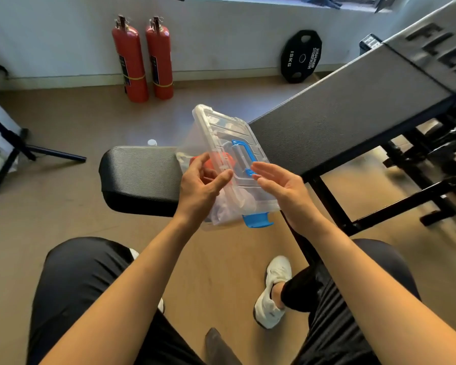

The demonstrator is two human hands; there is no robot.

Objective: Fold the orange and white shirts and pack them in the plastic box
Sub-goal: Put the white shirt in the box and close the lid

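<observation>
Lid (221, 135) askew on plastic box (191, 146) (shirts (223, 210) inside) — right hand (282, 185) spread beside it, left hand (200, 188) hold unclear. Seat lid squarely, then snap blue latch (257, 219).

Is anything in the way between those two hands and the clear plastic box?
Nothing visible does. The left hand is at the left rim of the plastic box, and the open right hand hovers just beside the lid's blue handle, with only air between. Orange cloth and white cloth show inside.
</observation>
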